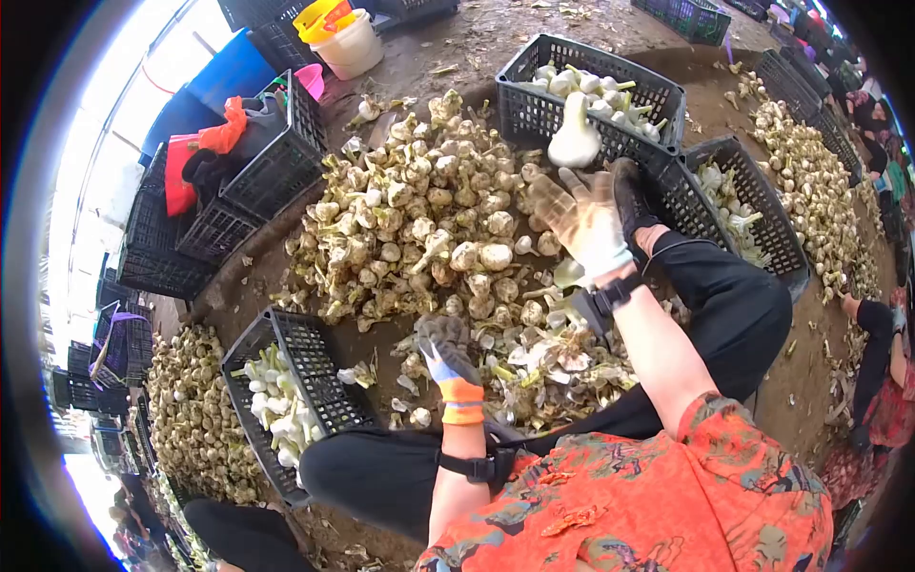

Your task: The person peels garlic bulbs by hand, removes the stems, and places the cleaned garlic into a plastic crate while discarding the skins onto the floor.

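Observation:
My right hand [583, 217], in a pale, soiled glove, is open with its fingers spread, near the black crate [629, 71]. Just beyond its fingertips is a large white garlic bulb [576, 135] with a stem, apart from the hand and in front of the crate's near wall. Trimmed garlic bulbs [634, 116] lie inside that crate. My left hand [448, 345], in a grey glove with an orange cuff, is curled closed over the near edge of the untrimmed garlic pile [410, 214]. Whatever its fingers hold, if anything, is hidden. Peeled skins and stem scraps [548, 372] lie between my legs.
A crate of trimmed garlic [315, 353] stands at my left knee, and another crate [743, 157] is beyond my right leg. Stacked crates [253, 181] hold bags and cloth at the left. A white bucket [351, 52] stands behind. Other people [882, 400] sit at the right.

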A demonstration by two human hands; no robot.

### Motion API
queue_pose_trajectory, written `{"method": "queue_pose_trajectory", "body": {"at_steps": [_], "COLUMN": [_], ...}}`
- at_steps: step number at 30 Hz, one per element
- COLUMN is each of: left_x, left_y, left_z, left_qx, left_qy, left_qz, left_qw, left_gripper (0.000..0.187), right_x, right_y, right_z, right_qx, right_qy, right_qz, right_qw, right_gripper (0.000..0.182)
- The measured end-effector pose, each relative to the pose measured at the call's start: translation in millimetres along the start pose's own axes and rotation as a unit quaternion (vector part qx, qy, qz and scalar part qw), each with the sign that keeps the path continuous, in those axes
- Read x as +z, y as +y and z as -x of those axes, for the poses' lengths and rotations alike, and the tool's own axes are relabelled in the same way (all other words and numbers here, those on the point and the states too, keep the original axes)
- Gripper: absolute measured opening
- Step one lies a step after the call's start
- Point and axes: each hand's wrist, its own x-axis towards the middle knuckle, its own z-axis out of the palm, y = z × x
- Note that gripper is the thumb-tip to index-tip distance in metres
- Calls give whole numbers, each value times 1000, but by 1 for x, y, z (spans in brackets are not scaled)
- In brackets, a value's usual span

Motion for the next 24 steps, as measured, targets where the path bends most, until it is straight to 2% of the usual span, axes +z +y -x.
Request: {"method": "queue_pose_trajectory", "body": {"at_steps": [1,2,3,4,5,6,7,9,10,11,12,13,14,15,16,17,19,20,21,23,24], "left_x": [4,12,16,17,18,17,14,9,17,22,26,25,21,22,36,32,52,64,67,64,63], "left_y": [1,1,1,-2,-5,-8,-10,-10,-5,-3,-5,-12,-20,-24,-16,-25,-9,5,10,11,15], "left_z": [0,2,2,-2,-5,-6,-7,-14,-12,-10,-13,-21,-27,-31,-21,-27,-12,6,13,17,21], "left_qx": [-2,-4,-7,-8,-2,4,10,-4,-6,-8,-9,23,52,84,81,121,112,-3,-36,54,70], "left_qy": [7,14,21,21,4,-13,-28,-45,-46,-49,-54,-99,-143,-188,-197,-249,-302,-329,-336,-334,-319], "left_qz": [-14,-27,-42,-49,-56,-64,-71,-70,-75,-77,-45,-65,-88,-112,-144,-188,-191,-80,-25,-36,-54], "left_qw": [1000,1000,999,999,998,998,997,997,996,996,997,993,984,972,966,942,927,941,941,940,944], "left_gripper": [58,58,58,53,51,50,48,51,53,54,62,66,70,74,81,85,87,91,89,80,79], "right_x": [-29,-61,-92,-97,-118,-92,-119,-119,-119,-119,-122,-128,-134,-116,-91,-69,-45,-35,-23,-9,-9], "right_y": [7,38,68,94,120,122,145,131,126,115,108,101,95,74,61,51,40,38,47,31,37], "right_z": [-28,-50,-73,-65,-79,-66,-77,-72,-70,-66,-62,-56,-48,-32,-15,4,35,42,57,67,69], "right_qx": [-4,-14,-5,-139,13,98,84,68,31,30,9,-13,7,164,191,214,212,303,297,303,205], "right_qy": [0,30,63,3,-58,-71,-89,-74,-79,-43,-22,-1,5,44,21,-4,-66,-99,-29,-68,-62], "right_qz": [38,327,587,786,897,908,926,866,885,815,756,690,611,422,285,143,227,142,168,278,341], "right_qw": [999,945,807,603,438,401,358,490,457,577,654,723,792,890,939,966,948,937,940,909,915], "right_gripper": [37,33,28,29,37,45,44,45,41,38,36,33,35,36,36,37,41,49,54,52,50]}}
